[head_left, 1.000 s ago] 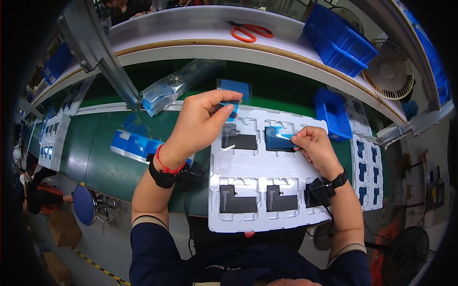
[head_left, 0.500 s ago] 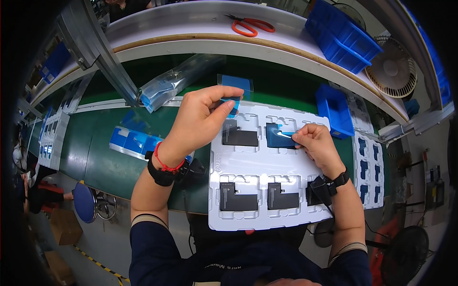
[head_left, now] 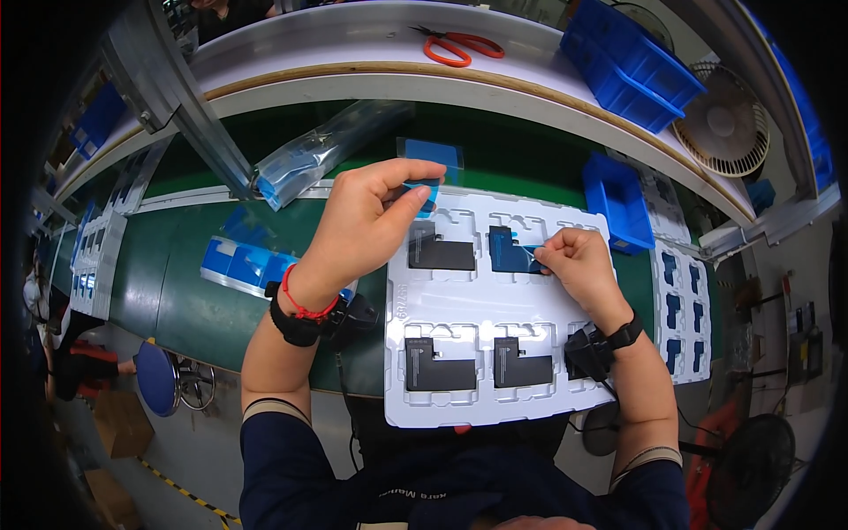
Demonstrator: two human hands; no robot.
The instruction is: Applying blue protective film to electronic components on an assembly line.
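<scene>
A white moulded tray (head_left: 442, 307) holds several black L-shaped battery packs, one in each pocket. My left hand (head_left: 375, 208) hovers above the tray's far left corner, thumb and fingers pinching a small blue film piece (head_left: 427, 201). At the far middle pocket, my right hand (head_left: 576, 265) pinches the edge of a blue film (head_left: 512, 251) that lies over a battery there. Next to it sits a bare battery (head_left: 442, 253). Two more batteries, a left one (head_left: 438, 366) and a middle one (head_left: 521, 364), lie in the near row. My right wrist partly hides a third.
Left on the green bench (head_left: 177, 291) lies a stack of blue film sheets (head_left: 238, 263). A clear plastic bag (head_left: 309, 159) rests behind it. Red-handled scissors (head_left: 459, 46) lie on the shelf. A blue bin (head_left: 618, 208) and a second tray (head_left: 680, 318) stand at the right.
The blue film at my right hand lies flatter over the battery, and that hand has shifted slightly left. My left hand keeps its pinch on the blue film piece, nearly unmoved.
</scene>
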